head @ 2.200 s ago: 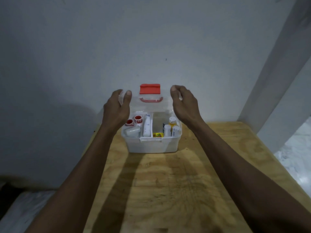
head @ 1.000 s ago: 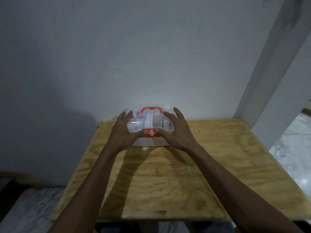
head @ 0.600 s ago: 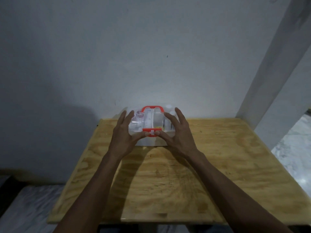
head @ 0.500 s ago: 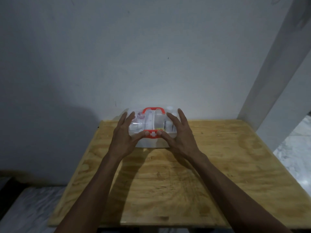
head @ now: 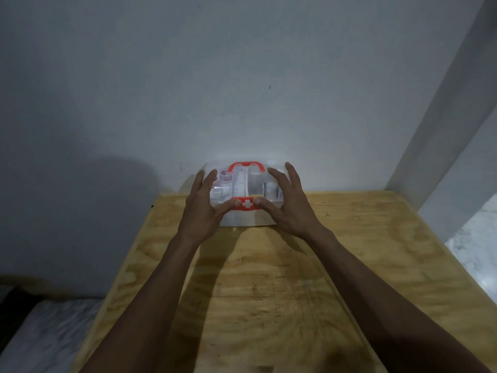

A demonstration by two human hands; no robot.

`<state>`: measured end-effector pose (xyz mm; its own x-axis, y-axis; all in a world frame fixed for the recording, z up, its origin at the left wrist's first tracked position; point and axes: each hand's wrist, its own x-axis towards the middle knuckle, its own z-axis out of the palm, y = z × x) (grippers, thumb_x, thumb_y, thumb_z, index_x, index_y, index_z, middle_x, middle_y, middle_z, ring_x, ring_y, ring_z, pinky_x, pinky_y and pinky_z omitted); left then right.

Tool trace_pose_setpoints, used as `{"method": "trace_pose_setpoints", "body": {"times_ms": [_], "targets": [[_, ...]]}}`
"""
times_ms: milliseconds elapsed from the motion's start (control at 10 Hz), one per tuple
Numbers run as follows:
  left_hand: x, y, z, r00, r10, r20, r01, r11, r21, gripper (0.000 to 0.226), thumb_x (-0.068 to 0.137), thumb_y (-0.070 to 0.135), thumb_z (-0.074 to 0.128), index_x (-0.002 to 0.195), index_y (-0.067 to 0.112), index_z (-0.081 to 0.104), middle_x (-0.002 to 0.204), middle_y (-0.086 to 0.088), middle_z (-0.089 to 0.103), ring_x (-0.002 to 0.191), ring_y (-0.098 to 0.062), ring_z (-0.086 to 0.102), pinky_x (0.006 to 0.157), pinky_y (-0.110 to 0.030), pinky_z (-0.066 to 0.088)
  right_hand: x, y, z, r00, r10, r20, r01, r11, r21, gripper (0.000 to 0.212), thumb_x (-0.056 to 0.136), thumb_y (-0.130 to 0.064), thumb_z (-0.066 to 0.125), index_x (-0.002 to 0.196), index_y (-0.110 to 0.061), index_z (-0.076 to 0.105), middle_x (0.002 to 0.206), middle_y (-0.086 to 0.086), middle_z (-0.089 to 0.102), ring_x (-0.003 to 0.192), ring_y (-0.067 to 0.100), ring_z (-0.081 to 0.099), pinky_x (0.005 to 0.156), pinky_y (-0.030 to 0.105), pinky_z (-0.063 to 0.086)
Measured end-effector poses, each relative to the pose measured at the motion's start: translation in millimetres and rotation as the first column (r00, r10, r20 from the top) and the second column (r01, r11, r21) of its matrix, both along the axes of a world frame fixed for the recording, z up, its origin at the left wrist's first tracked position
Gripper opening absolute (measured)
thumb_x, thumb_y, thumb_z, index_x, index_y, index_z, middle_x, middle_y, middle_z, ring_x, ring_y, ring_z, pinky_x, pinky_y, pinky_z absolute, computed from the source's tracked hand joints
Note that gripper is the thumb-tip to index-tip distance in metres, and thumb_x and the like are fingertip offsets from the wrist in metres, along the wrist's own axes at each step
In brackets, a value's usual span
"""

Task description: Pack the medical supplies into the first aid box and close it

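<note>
The clear plastic first aid box [head: 248, 219] stands at the far edge of the wooden table [head: 269, 278], its transparent lid down. Small bottles and tubes show through the lid. A red handle [head: 246, 165] lies on top at the back, and a red latch with a white cross [head: 245, 204] sits at the front middle. My left hand [head: 201, 208] lies on the left part of the lid with straight fingers, its thumb on the latch. My right hand [head: 289, 205] mirrors it on the right side, thumb also pressing the latch.
A grey wall [head: 215, 90] rises directly behind the box. A pale pillar [head: 451, 109] stands at the right. Marble floor [head: 478, 243] shows beyond the table's right edge and at the lower left.
The lid, upright and open earlier, has come down onto the box. Both hands moved from the raised lid onto its top, and the thumbs now press the front latch.
</note>
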<state>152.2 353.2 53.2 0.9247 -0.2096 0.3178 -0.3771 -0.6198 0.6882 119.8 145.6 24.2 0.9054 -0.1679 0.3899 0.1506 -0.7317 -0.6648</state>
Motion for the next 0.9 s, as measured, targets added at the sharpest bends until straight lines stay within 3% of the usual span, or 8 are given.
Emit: {"method": "trace_pose_setpoints", "body": {"times_ms": [300, 500, 600, 700, 800, 900], "targets": [[2, -1, -2, 1.000, 0.018, 0.008, -0.018, 1.000, 0.013, 0.089, 0.077, 0.056, 0.068, 0.151, 0.022, 0.032, 0.162, -0.001, 0.023, 0.147, -0.024, 0.024, 0.113, -0.045, 0.030, 0, 2, 1, 1.000, 0.026, -0.001, -0.026, 0.999, 0.028, 0.083, 0.078, -0.075, 0.055, 0.147, -0.041, 0.023, 0.163, -0.010, -0.003, 0.147, 0.022, 0.019, 0.101, 0.032, 0.028], [-7, -1, 0, 0.987, 0.131, 0.091, -0.141, 0.984, 0.107, 0.082, 0.074, 0.062, 0.068, 0.143, 0.025, 0.046, 0.154, -0.008, 0.036, 0.136, -0.029, 0.037, 0.103, -0.051, 0.043, -8, -1, 18, 0.990, -0.008, -0.144, -0.007, 0.995, -0.104, 0.082, 0.082, -0.071, 0.053, 0.150, -0.039, 0.021, 0.165, -0.002, -0.003, 0.148, 0.029, 0.019, 0.111, 0.051, 0.031], [-12, -4, 2, 0.980, 0.153, 0.124, -0.173, 0.969, 0.174, 0.078, 0.077, 0.059, 0.069, 0.143, 0.024, 0.047, 0.152, -0.009, 0.036, 0.135, -0.030, 0.036, 0.102, -0.052, 0.044, -19, -4, 27, 0.983, -0.007, -0.181, -0.014, 0.993, -0.116, 0.077, 0.087, -0.066, 0.052, 0.151, -0.036, 0.023, 0.165, 0.001, 0.001, 0.148, 0.030, 0.020, 0.112, 0.051, 0.031], [-20, -7, 8, 0.984, 0.135, 0.112, -0.151, 0.977, 0.149, 0.074, 0.082, 0.055, 0.067, 0.143, 0.020, 0.045, 0.152, -0.010, 0.036, 0.135, -0.030, 0.036, 0.104, -0.051, 0.043, -37, -2, 33, 0.986, -0.012, -0.168, -0.008, 0.993, -0.117, 0.069, 0.091, -0.060, 0.051, 0.150, -0.032, 0.029, 0.164, 0.002, 0.012, 0.147, 0.027, 0.022, 0.112, 0.047, 0.030], [-35, -1, 8, 0.976, 0.100, 0.192, -0.100, 0.995, -0.010, 0.065, 0.085, 0.047, 0.068, 0.139, 0.016, 0.051, 0.145, -0.011, 0.045, 0.128, -0.027, 0.045, 0.098, -0.042, 0.047, -70, 2, 37, 0.995, 0.005, -0.103, -0.014, 0.996, -0.089, 0.062, 0.094, -0.054, 0.052, 0.148, -0.030, 0.035, 0.160, 0.001, 0.027, 0.144, 0.021, 0.028, 0.110, 0.038, 0.029], [-60, 9, 5, 0.970, 0.098, 0.221, -0.066, 0.987, -0.147, 0.053, 0.084, 0.040, 0.072, 0.132, 0.021, 0.057, 0.133, -0.003, 0.055, 0.114, -0.012, 0.051, 0.088, -0.028, 0.047, -117, 1, 33, 0.997, 0.023, -0.079, -0.019, 0.999, 0.049, 0.054, 0.094, -0.048, 0.055, 0.143, -0.031, 0.041, 0.149, -0.008, 0.042, 0.132, 0.012, 0.042, 0.105, 0.028, 0.035]]}}
